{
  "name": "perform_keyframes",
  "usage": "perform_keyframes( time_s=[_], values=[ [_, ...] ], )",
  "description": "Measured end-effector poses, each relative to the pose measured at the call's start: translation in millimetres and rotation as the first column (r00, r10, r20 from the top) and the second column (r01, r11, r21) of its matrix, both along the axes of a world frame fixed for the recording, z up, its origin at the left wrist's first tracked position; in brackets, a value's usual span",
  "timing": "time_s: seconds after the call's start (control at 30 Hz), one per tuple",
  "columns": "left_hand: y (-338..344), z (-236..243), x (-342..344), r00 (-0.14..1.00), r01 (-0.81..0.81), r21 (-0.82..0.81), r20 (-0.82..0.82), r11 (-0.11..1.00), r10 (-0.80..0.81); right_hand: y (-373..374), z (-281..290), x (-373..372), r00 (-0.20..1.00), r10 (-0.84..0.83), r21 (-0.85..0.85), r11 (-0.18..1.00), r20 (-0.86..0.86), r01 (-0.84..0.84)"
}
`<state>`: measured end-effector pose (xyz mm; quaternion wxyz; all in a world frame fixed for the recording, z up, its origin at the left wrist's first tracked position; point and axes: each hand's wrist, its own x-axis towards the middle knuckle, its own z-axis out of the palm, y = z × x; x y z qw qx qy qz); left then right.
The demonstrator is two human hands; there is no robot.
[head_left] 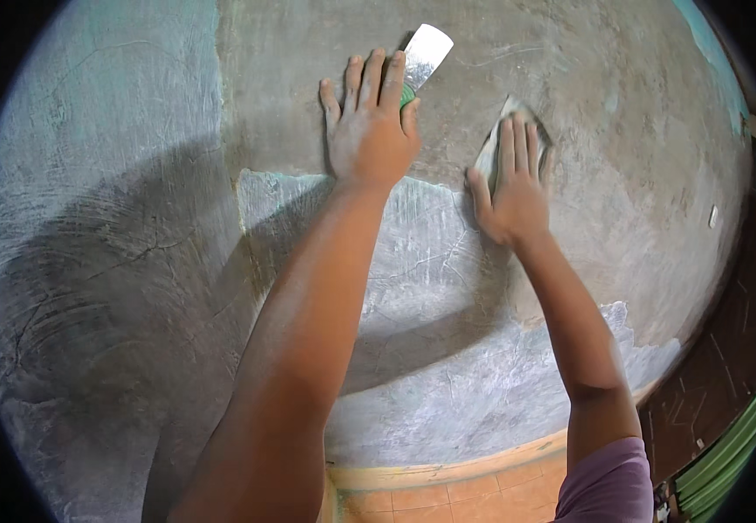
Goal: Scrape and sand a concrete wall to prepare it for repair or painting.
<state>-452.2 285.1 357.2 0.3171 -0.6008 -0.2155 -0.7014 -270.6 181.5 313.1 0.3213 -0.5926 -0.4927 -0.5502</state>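
Hands, two of them, both yours, are pressing against the wall (134,261). Your left hand (369,126) is lying flat with fingers spread upward, and it is pinning one putty knife (424,54) against the plaster; the bright metal blade is sticking out up and to the right past your fingertips, and a bit of green handle is showing under the index finger. So the left hand is holding the knife by pressing, not by a closed fist. Your right hand (510,187) is resting just to the right and slightly lower, fingers straight and together, pushing one small pale pad (498,144), likely sandpaper or a scraper, onto the wall; the pad is peeking out above and left of the fingers. What it is exactly you cannot tell. The two tools are sitting near each other, not touching. One wall is filling the view, grey plaster with green paint patches. One strip of orange tiled floor (447,497) is showing at the bottom, and one purple sleeve (609,479) at lower right.
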Motion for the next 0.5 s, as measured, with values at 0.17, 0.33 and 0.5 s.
perform_keyframes(
  time_s=[0.17,0.33,0.5],
  values=[
    [-6,1,12,0.999,0.025,-0.008,-0.027,1.0,-0.025,-9,54,13,0.999,-0.003,0.01,1.0,0.04,0.002],
    [-3,-1,4,0.999,0.034,-0.023,-0.022,0.999,-0.034,-2,35,9,0.999,0.036,0.043,0.998,-0.017,-0.036],
    [-3,0,8,1.0,0.004,-0.01,-0.031,1.0,-0.004,-12,45,22,0.996,-0.031,0.009,0.999,0.078,0.031]
  ],
)
